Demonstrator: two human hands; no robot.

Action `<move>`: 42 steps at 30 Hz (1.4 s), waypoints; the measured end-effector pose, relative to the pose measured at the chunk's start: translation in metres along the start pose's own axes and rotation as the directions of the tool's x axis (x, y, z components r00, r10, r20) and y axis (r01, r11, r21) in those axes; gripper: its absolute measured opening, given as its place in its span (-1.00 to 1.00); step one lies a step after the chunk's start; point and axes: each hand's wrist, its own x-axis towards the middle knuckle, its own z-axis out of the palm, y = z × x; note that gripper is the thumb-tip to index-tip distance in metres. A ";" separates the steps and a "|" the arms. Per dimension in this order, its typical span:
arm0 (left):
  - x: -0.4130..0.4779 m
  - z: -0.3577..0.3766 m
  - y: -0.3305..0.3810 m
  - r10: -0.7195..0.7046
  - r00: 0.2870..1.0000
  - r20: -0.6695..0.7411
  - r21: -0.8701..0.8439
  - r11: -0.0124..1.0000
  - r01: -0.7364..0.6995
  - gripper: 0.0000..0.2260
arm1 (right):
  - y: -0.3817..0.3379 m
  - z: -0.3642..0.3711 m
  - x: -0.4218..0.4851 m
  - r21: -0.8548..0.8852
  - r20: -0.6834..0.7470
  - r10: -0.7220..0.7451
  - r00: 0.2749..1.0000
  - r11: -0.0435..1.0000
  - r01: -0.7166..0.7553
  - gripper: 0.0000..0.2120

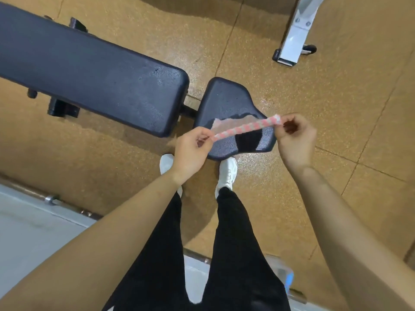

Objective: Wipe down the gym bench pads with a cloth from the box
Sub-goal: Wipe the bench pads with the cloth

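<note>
A pink-and-white checked cloth (244, 127) is stretched between my two hands above the small black seat pad (226, 102). My left hand (190, 151) pinches its left end. My right hand (296, 140) pinches its right end. Part of the cloth hangs loosely behind the taut edge. The long black back pad (89, 70) runs from the seat pad toward the upper left. No box is in sight.
I stand at the seat pad's near end, white shoes (228, 173) on the speckled tan floor (314, 90). A white metal frame leg (294, 34) stands at upper right. A grey platform with a steel bar (51, 199) lies at lower left.
</note>
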 end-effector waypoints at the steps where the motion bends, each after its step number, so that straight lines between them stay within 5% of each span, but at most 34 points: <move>1: 0.005 0.005 -0.009 -0.014 1.000 0.013 0.014 1.000 0.013 -0.90 | 0.014 0.007 -0.003 -0.029 0.002 0.019 1.000 0.999 -0.019 -0.86; 4: 0.016 0.021 -0.047 -0.111 0.987 0.120 0.100 0.990 0.099 -0.90 | 0.069 0.031 -0.013 -0.239 0.159 0.096 0.983 0.969 -0.056 -0.88; 7: 0.022 0.026 -0.085 -0.232 0.933 0.277 0.167 0.967 0.191 -0.84 | 0.110 0.052 -0.024 -0.430 0.360 0.288 0.887 0.895 -0.116 -0.92; 9: 0.023 0.022 -0.105 -0.299 0.906 0.299 0.175 0.951 0.255 -0.81 | 0.119 0.064 -0.027 -0.469 0.374 0.320 0.870 0.875 -0.120 -0.91; 12: 0.024 0.015 -0.124 -0.350 0.914 0.204 0.176 0.932 0.318 -0.77 | 0.118 0.087 -0.023 -0.463 0.326 0.140 0.935 0.886 0.029 -0.79; 16: 0.031 0.014 -0.133 -0.367 0.917 0.159 0.114 0.929 0.352 -0.58 | 0.105 0.130 -0.014 -0.538 0.401 -0.074 0.913 0.788 0.300 -0.48; 22: 0.048 0.020 -0.135 -0.471 0.869 0.150 -0.023 0.877 0.480 -0.58 | 0.121 0.181 -0.002 -0.717 0.520 -0.029 0.853 0.527 0.455 -0.25; 30: 0.047 0.021 -0.136 -0.462 0.879 0.114 -0.075 0.879 0.472 -0.62 | 0.135 0.192 -0.029 -0.624 0.686 -0.157 0.711 0.376 0.685 -0.43; 36: 0.053 0.022 -0.123 -0.472 0.874 0.116 -0.049 0.876 0.480 -0.60 | 0.145 0.156 -0.025 -0.763 0.437 -0.011 0.900 0.526 0.376 -0.41; 42: 0.057 0.022 -0.117 -0.508 0.843 0.177 -0.151 0.833 0.533 -0.52 | 0.156 0.112 0.014 -0.808 0.136 0.102 0.985 0.587 0.051 -0.33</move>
